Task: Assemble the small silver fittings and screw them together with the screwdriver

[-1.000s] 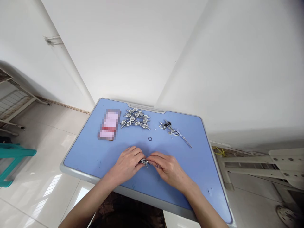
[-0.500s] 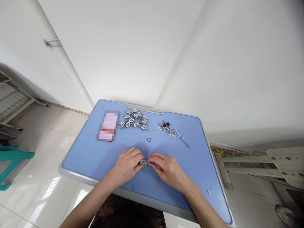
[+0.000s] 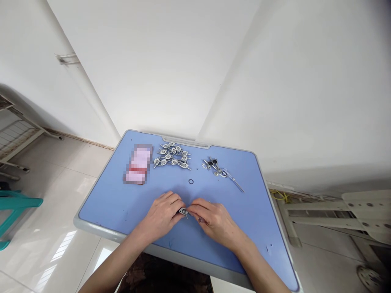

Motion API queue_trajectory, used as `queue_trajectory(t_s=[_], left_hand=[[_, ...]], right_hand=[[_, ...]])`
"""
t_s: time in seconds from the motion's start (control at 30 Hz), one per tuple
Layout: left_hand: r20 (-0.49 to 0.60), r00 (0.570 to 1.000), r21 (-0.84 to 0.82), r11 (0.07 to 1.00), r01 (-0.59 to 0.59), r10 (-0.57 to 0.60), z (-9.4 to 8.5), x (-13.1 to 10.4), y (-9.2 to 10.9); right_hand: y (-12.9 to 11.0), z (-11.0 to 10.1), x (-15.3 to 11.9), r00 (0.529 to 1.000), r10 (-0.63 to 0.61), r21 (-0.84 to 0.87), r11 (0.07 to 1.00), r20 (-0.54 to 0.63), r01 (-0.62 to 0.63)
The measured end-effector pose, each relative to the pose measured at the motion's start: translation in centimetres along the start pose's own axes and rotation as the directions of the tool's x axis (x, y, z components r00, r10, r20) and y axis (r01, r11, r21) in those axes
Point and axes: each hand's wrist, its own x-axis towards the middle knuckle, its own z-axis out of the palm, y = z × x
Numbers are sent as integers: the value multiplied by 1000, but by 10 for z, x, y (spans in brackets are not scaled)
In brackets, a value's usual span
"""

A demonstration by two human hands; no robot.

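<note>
Over the front middle of the blue table, my left hand is closed around a small metal part with a flat plate and a thin pin. My right hand is pinched on a thin tool with a clear pinkish handle, whose tip meets the metal part. A dark ring lies just beyond both hands. Farther back sits a pile of similar metal parts. To its right are a few more metal parts with two black round pieces.
A blurred pink item lies on the table's left side. A clear thin stick rests at the right. White wall stands behind the table, a teal stool at the far left, and a metal frame at the right.
My right hand has turned slightly and its fingers have come a little closer to the metal part. The whole view has shifted slightly.
</note>
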Motion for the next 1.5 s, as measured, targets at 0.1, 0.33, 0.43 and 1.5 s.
queue_trajectory(t_s=[0.1, 0.33, 0.43, 1.5], left_hand=[[-5, 1000, -5, 1000, 0, 0, 0, 0, 0], [1, 1000, -29, 1000, 5, -5, 0, 1, 1], [-2, 1000, -48, 999, 12, -12, 0, 1, 1], [6, 1000, -35, 999, 14, -14, 1, 1, -1]], right_hand=[[0, -4, 0, 1000, 26, 61, 998, -6, -26], [3, -9, 0, 996, 88, 146, 985, 11, -88], [4, -10, 0, 992, 118, 144, 982, 45, -123], [8, -8, -4, 999, 49, 174, 983, 25, -52]])
